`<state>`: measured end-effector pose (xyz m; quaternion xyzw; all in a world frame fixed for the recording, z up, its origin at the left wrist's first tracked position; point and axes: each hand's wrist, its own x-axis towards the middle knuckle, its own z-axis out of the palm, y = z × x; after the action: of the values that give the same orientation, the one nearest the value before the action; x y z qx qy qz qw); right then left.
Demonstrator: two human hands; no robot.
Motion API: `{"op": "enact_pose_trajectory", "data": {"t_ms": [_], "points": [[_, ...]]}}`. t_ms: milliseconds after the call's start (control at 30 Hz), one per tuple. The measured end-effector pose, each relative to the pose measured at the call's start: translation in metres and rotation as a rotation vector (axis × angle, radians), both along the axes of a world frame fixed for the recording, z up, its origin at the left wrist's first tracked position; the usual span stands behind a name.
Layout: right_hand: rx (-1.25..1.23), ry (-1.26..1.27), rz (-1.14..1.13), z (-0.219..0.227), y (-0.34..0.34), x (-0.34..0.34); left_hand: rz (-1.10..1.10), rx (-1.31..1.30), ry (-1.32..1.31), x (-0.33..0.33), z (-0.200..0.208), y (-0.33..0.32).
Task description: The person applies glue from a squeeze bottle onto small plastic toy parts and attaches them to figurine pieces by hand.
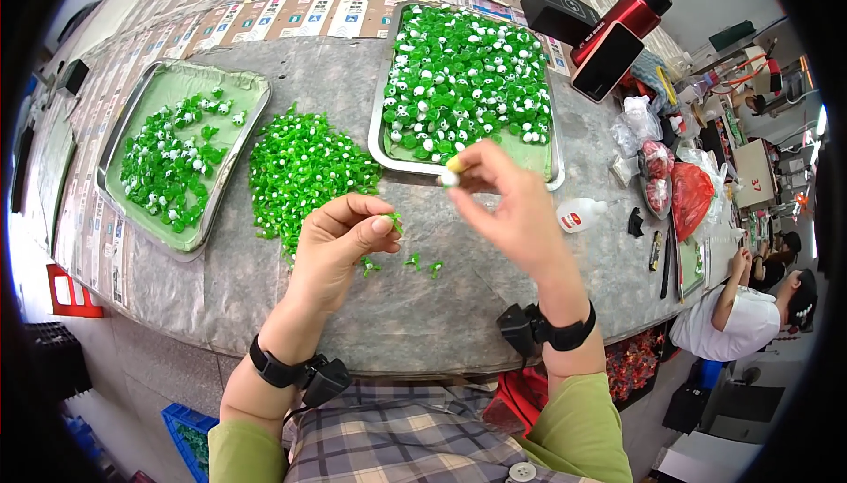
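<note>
My left hand (340, 238) pinches a small green plastic piece (393, 221) between thumb and fingers, just right of a loose heap of green pieces (304, 170) on the grey table (423, 307). My right hand (507, 205) is raised in front of the right metal tray (382, 152) and holds a small white bead (450, 178) at its fingertips. That tray is full of green pieces with white beads (468, 77). A few loose green pieces (413, 262) lie on the table between my hands.
A left metal tray (229, 183) holds fewer green and white pieces. A small white glue bottle (578, 214), plastic bags (657, 174), a red flask (631, 15) and two dark devices sit at the right. Another person (750, 307) works at the far right.
</note>
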<state>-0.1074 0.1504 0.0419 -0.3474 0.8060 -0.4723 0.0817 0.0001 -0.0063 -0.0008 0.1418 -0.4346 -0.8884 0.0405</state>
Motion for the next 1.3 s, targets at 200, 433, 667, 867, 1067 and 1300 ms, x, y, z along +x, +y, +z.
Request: {"op": "enact_pose_trajectory", "data": {"t_ms": [200,433,667,867,1067,1300], "points": [[-0.086,-0.206,0.082,-0.016,-0.004,0.029,-0.095,-0.068,0.093,-0.003,0.003,0.006],[-0.132,-0.175,0.062,-0.022,0.0,0.033,-0.081,-0.105,0.082,-0.003,0.003,0.008],[-0.462,-0.91,0.116,-0.027,0.0,0.027,-0.106,-0.167,0.15,0.001,-0.003,0.005],[-0.397,-1.004,0.186,-0.029,0.006,0.023,-0.112,-0.224,0.205,0.0,-0.001,0.008],[-0.386,-0.958,0.16,-0.025,0.006,0.024,-0.119,-0.252,0.16,0.001,-0.001,0.006],[-0.476,-0.743,0.073,-0.019,0.004,0.033,0.013,-0.087,0.018,-0.001,-0.001,0.005]]}}
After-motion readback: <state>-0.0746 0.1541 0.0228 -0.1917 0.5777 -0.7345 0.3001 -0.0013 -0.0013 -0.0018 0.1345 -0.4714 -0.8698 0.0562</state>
